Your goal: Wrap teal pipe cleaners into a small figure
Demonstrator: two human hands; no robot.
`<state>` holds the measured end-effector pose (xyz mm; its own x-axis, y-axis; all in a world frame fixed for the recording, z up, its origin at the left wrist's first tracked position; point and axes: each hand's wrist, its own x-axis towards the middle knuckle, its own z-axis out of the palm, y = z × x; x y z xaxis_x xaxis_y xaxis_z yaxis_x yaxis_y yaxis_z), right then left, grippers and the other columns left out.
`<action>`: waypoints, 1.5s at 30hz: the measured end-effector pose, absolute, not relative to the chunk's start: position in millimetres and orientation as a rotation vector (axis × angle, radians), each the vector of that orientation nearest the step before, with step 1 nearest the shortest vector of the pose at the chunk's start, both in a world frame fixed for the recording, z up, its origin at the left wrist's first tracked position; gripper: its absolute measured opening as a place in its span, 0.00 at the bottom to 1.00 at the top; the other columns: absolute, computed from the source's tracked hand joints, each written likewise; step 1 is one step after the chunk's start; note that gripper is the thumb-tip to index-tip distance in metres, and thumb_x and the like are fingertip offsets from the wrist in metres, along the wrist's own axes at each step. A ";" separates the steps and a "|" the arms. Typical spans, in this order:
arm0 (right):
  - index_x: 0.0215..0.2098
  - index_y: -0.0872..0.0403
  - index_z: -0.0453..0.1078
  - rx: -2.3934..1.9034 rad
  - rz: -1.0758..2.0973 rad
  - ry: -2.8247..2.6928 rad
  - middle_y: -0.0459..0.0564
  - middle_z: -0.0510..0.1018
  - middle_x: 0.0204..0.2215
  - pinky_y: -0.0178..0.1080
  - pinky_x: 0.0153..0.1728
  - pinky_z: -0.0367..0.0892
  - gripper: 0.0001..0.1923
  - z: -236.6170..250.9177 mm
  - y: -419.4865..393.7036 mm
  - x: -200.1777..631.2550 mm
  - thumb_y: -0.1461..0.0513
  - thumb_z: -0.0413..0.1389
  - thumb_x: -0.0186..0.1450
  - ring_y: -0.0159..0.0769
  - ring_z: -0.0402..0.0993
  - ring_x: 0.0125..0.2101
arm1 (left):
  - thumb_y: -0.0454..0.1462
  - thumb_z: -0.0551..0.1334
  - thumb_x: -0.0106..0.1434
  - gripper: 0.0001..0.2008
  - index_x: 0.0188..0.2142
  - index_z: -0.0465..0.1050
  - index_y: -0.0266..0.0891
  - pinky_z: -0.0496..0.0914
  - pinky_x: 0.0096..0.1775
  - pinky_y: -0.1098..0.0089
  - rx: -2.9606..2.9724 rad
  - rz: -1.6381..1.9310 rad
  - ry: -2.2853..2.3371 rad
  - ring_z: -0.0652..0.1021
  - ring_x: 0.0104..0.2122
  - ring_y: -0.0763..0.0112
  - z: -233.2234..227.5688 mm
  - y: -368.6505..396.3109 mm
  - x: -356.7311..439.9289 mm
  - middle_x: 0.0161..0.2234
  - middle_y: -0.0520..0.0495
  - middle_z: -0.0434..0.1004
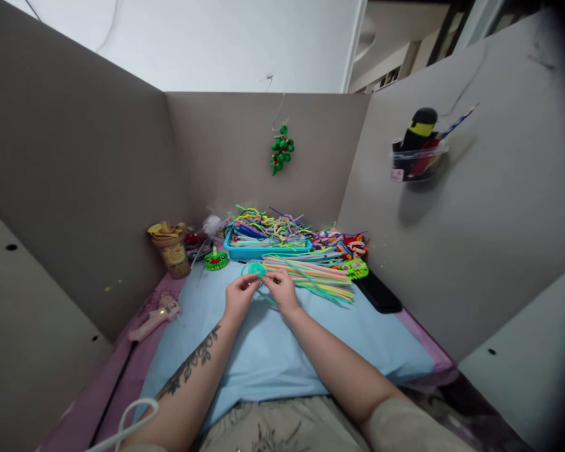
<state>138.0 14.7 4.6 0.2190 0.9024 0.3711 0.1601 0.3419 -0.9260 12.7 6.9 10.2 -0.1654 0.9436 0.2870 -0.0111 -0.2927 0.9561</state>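
Between my two hands is a teal coil, apparently wound from pipe cleaner, held above the blue cloth. My left hand pinches its lower left side with thumb and fingertips. On the other side my right hand grips the coil's lower right edge, fingers closed. A loose teal strand loops out at the left and another trails below the hands. Just beyond my right hand lies a bundle of pastel pipe cleaners in pink, yellow and green. The parts under my fingertips are hidden.
A blue tray heaped with pipe cleaners stands at the back. Left are a cup, a small green frog-like piece and a pink glue gun. A black phone-like slab lies right. Grey panels enclose the table.
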 end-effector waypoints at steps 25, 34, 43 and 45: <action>0.33 0.52 0.69 -1.130 0.597 -1.534 0.48 0.72 0.33 0.37 0.37 0.61 0.08 -5.4 14.4 137.0 0.59 0.57 0.55 0.35 0.66 0.33 | 0.43 0.68 0.43 0.20 0.35 0.75 0.33 0.58 0.19 0.77 1.109 1.639 1.138 0.65 0.17 0.80 6.5 23.2 -0.9 0.23 0.49 0.75; 0.25 0.52 0.65 -0.992 0.457 -1.489 0.47 0.68 0.26 0.36 0.34 0.59 0.11 13.4 1.6 144.3 0.58 0.47 0.63 0.35 0.64 0.31 | 0.42 0.67 0.43 0.19 0.34 0.75 0.31 0.59 0.20 0.77 1.074 1.745 1.272 0.70 0.21 0.76 2.8 36.3 -17.7 0.26 0.45 0.75; 0.20 0.53 0.66 -0.743 0.858 -1.266 0.48 0.68 0.20 0.39 0.31 0.61 0.24 14.9 6.1 147.5 0.45 0.45 0.61 0.35 0.64 0.25 | 0.38 0.69 0.40 0.19 0.33 0.74 0.31 0.57 0.19 0.78 0.909 1.768 1.140 0.65 0.17 0.82 2.9 41.9 -22.0 0.22 0.51 0.71; 0.20 0.54 0.66 -0.725 1.067 -1.085 0.49 0.68 0.17 0.39 0.27 0.61 0.31 12.8 14.3 148.4 0.42 0.37 0.61 0.35 0.65 0.22 | 0.38 0.71 0.38 0.20 0.33 0.73 0.33 0.54 0.17 0.78 0.833 1.722 1.046 0.62 0.15 0.84 4.0 41.3 -22.2 0.20 0.54 0.69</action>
